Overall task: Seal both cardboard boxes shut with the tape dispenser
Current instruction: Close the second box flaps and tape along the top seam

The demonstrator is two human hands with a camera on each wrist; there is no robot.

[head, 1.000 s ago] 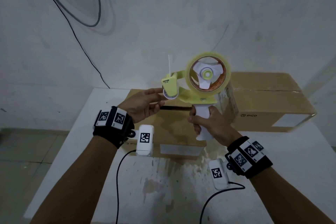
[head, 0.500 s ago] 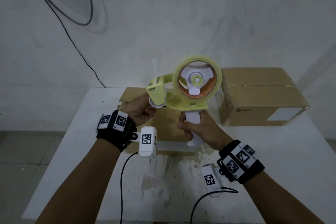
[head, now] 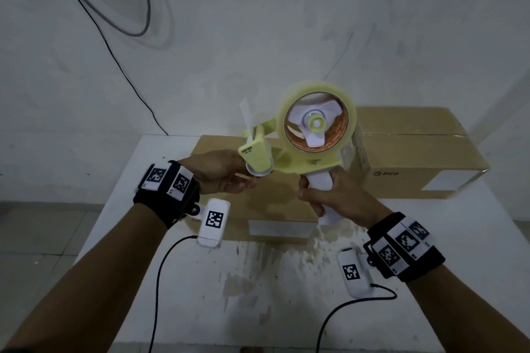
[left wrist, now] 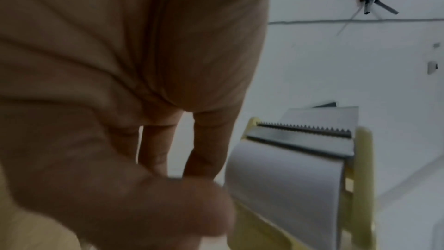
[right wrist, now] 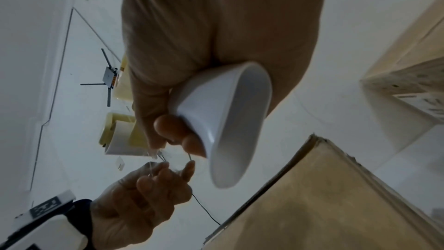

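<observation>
Head view. Yellow tape dispenser (head: 298,149) held upright above the white worktop (head: 258,295), at centre frame. Right hand (head: 329,195) at 5 o'clock of the roll, its grip wrapped around the white handle. Left hand (head: 223,172) at 9 o'clock of the dispenser, fingertips drawn together at the front roller; what they pinch is not legible here. Near cardboard box (head: 272,203) lies directly behind the hands; far cardboard box (head: 415,152) sits at 2 o'clock, touching or just beside the first, I cannot tell which. No tape strip is visible on either top seam. Judgement: sealing not begun, both boxes left to do; current step appears to be freeing the tape end.

Left wrist view. Adds what the head view lacks: serrated cutter blade (left wrist: 305,130) and the pale roller below it, at 4 o'clock of the palm. Fingers point down beside the roller; contact is blurred.

Right wrist view. Seen from beneath: hollow base of the white handle (right wrist: 223,121) enclosed by the right hand. Left hand (right wrist: 144,193) at 7 o'clock, fingertips pinching a thin clear film of tape (right wrist: 168,161) that runs up toward the dispenser. Underside corner of a box at 4 o'clock.
</observation>
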